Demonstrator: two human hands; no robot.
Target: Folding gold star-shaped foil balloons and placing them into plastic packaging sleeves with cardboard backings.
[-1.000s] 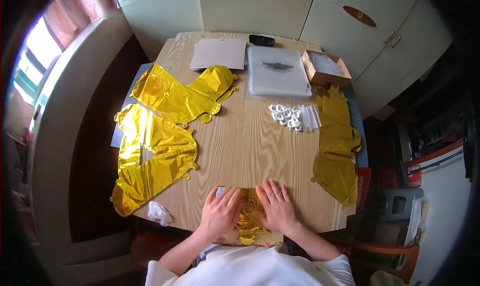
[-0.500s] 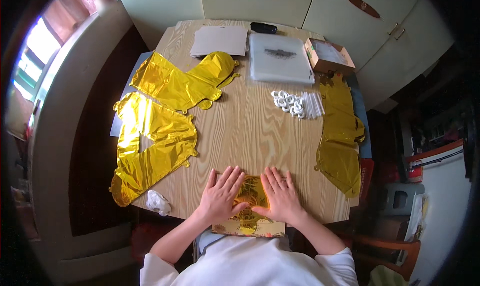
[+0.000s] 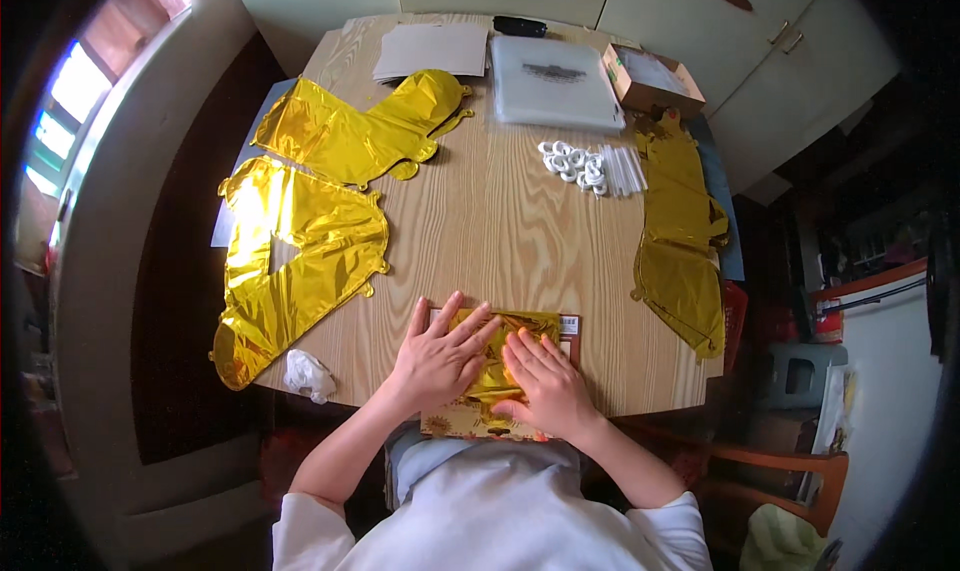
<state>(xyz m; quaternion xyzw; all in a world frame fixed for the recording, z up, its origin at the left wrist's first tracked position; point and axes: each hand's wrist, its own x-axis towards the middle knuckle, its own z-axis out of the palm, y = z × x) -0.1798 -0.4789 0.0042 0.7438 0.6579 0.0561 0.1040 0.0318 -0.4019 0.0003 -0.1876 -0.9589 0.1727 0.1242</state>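
Observation:
At the table's front edge, a folded gold foil balloon lies on a tan printed card. My left hand lies flat over the left side of both, its fingers spread. Pressed onto the foil from the right is my right hand, fingers stretched and only slightly apart. Neither hand grips anything. Part of the foil and much of the card are hidden under the hands; a white label patch shows at the card's far right corner.
Flat gold foil balloons lie at left and right. Farther back are a stack of pale cards, clear plastic bags, a black case, an open box, white rings and clear tubes. Crumpled white tissue sits front left.
My right hand has slid left and inward across the foil, uncovering the card's right edge. My left hand stays on the left side. The whole table appears slightly higher in view.

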